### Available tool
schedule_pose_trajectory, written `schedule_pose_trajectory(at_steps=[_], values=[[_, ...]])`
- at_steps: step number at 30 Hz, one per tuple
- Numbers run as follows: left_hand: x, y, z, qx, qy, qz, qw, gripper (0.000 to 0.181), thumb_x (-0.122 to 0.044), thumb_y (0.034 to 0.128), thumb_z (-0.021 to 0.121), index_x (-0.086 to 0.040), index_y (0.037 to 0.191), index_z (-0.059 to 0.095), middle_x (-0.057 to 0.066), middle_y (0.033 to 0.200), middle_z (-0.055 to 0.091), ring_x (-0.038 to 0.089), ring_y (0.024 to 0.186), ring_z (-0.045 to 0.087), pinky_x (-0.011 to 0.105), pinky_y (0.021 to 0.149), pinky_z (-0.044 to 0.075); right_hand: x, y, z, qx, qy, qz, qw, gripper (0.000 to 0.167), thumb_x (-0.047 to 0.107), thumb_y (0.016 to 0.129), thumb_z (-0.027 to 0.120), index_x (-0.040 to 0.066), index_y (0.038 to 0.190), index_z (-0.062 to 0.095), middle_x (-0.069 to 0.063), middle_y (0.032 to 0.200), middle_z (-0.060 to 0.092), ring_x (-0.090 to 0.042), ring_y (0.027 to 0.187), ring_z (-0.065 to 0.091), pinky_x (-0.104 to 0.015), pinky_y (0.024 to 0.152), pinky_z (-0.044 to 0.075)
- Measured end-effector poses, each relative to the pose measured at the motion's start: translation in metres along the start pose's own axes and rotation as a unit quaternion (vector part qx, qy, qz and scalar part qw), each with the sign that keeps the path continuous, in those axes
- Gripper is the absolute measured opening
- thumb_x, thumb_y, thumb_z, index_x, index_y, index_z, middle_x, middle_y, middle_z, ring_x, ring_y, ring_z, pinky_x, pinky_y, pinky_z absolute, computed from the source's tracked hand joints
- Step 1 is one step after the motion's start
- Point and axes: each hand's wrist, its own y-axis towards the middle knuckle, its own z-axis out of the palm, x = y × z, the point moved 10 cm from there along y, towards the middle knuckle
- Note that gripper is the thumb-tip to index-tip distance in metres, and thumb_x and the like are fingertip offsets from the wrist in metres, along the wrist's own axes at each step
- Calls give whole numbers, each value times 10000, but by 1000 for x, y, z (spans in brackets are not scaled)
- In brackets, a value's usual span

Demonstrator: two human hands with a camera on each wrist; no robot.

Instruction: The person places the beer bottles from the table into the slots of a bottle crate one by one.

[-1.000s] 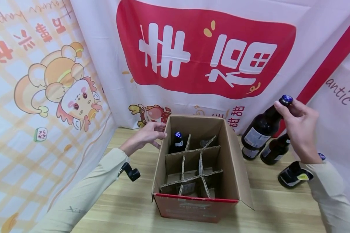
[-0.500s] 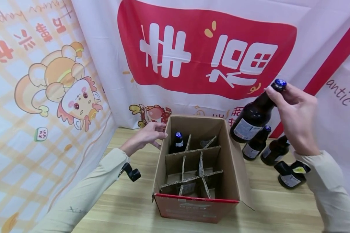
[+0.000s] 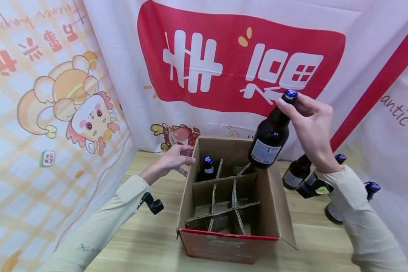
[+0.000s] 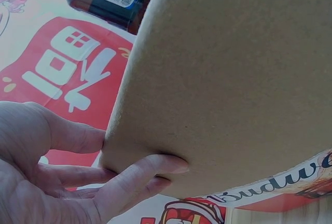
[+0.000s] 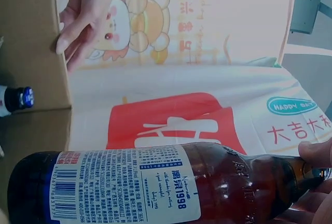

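My right hand [image 3: 312, 130] grips a dark brown beer bottle [image 3: 268, 141] by the neck, thumb and fingers just below its blue cap. The bottle hangs tilted, its base over the far right corner of an open cardboard box [image 3: 221, 247]. In the right wrist view, the bottle's white and blue label [image 5: 124, 185] faces the camera. My left hand [image 3: 173, 160] holds the box's left edge near the far corner; the left wrist view shows its thumb at the edge and fingers on the cardboard [image 4: 223, 79]. Another blue-capped bottle [image 3: 208, 166] stands in the far left compartment.
Crossed cardboard dividers [image 3: 224, 175] split the box into several compartments. A flap [image 3: 285, 215] folds outward on its right. Right of the box stand more bottles [image 3: 294, 175], partly hidden by my right arm. Printed cloth [image 3: 238, 56] hangs behind the wooden table [image 3: 139, 241].
My right hand has lifted the bottle from beside the other bottles and carried it left, over the box's far right edge. The left hand has stayed at the box edge.
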Motion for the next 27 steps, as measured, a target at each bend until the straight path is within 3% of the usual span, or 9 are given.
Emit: schedule_pose_trajectory(at_steps=[7, 15, 22, 27], values=[[1, 0, -4, 13, -8, 30, 10000, 619, -41, 1021, 605, 46, 1585, 366, 294, 1529, 491, 438, 1297, 575, 416, 761, 688, 1, 3, 25, 145, 132, -105, 9998, 388, 323, 949, 789, 248, 1326, 739, -11, 1229, 776, -134, 1089, 749, -245, 959, 618], [1, 0, -3, -4, 23, 27, 10000, 623, -50, 1024, 605, 45, 1589, 359, 292, 1543, 479, 437, 1305, 574, 411, 758, 688, -16, 5, 58, 647, 184, -64, 9977, 360, 341, 942, 795, 167, 1257, 782, -37, 1142, 799, -141, 1042, 756, -247, 939, 620], [0, 1, -1, 16, -58, 60, 10000, 629, -42, 1019, 610, 52, 1587, 356, 296, 1539, 482, 438, 1304, 571, 409, 751, 688, -37, 5, 83, 867, -169, -71, 9961, 391, 343, 933, 808, 86, 1227, 780, -120, 1110, 793, -144, 955, 759, -210, 858, 634], [1, 2, 0, 32, -108, 35, 9999, 634, -39, 1018, 606, 50, 1591, 349, 295, 1550, 468, 440, 1319, 560, 406, 752, 688, -44, 2, 98, 1043, -454, -298, 9931, 397, 307, 915, 830, 59, 1219, 774, -116, 1106, 794, -192, 956, 765, -228, 854, 643]])
